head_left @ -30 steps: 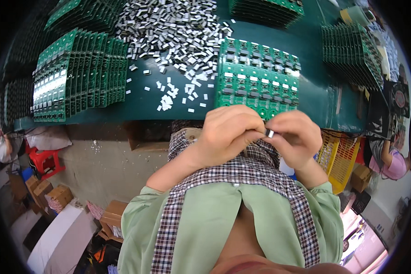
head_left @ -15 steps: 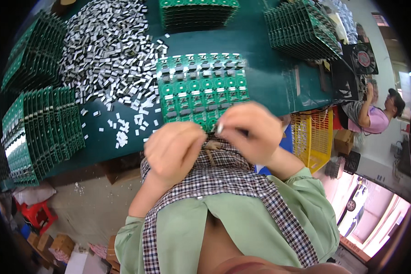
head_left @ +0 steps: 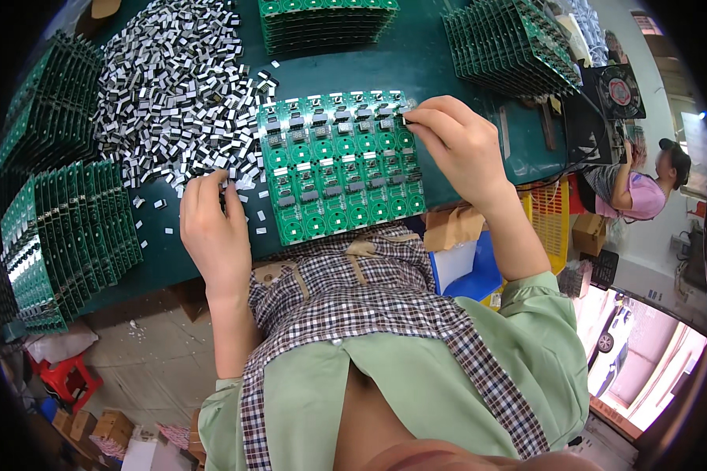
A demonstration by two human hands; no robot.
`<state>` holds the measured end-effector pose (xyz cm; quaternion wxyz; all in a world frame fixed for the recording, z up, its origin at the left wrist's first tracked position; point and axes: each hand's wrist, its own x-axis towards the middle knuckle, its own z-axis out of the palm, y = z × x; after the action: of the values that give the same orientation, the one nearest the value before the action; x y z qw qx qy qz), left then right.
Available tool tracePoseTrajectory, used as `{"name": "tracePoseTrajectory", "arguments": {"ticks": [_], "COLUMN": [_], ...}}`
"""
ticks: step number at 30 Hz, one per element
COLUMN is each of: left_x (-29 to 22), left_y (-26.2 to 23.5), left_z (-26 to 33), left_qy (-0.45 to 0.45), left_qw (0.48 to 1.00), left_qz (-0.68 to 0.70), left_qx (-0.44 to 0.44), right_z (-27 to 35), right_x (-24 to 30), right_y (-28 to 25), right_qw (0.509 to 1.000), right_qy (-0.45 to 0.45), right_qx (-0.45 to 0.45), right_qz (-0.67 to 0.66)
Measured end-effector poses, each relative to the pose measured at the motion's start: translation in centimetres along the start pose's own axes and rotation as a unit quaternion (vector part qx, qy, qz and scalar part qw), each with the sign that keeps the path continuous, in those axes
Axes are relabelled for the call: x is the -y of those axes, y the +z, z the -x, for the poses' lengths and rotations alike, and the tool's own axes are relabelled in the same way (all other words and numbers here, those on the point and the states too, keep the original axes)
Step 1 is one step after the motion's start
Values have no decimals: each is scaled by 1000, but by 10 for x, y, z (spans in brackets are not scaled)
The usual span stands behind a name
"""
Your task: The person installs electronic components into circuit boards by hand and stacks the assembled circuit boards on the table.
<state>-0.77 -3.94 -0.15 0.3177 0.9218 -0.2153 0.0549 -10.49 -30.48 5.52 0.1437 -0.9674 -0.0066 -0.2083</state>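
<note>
A green panel of joined circuit boards (head_left: 342, 212) lies at the table's front edge, with small digit displays (head_left: 320, 131) seated along its upper row. At the panel's far right corner my right hand (head_left: 463, 149) pinches a small digit display between thumb and forefinger, its tips touching the board. My left hand (head_left: 214, 228) is left of the panel, at the near edge of a heap of loose black-and-white displays (head_left: 184, 86). Its thumb and fingers close around one small display, partly hidden by the fingertips.
Upright stacks of green boards stand at the near left (head_left: 75, 235), far left (head_left: 51, 102), back middle (head_left: 326, 27) and back right (head_left: 511, 47). A blue bin (head_left: 479, 267) and a yellow crate (head_left: 548, 228) sit beside me at right. A person in pink (head_left: 648, 180) is farther right.
My hands have parted from in front of the panel. The left went left to the loose displays; the right went up to the panel's far right corner. The panel's near edge is now uncovered.
</note>
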Motion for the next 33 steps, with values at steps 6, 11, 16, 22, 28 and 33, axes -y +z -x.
{"name": "tracePoseTrajectory", "arguments": {"ticks": [6,11,16,22,28,33], "left_x": [5,-1,-29,-36,-35,-35], "left_y": [-2,-12,-32,-26,-36,-26], "left_z": [2,7,17,17,26,32], "left_qy": [-2,-26,-81,-114,-123,19], "left_qw": [999,989,887,782,746,841], "left_qz": [40,141,452,592,619,530], "left_qx": [-25,-45,46,159,214,103], "right_z": [2,6,2,0,3,7], "right_x": [2,4,44,79,89,95], "right_y": [0,-3,-12,6,21,18], "right_qw": [1000,998,998,976,949,905], "right_qy": [0,-27,-24,-86,-125,6], "right_qx": [6,31,11,8,-5,19], "right_qz": [-9,38,49,-202,-291,-424]}}
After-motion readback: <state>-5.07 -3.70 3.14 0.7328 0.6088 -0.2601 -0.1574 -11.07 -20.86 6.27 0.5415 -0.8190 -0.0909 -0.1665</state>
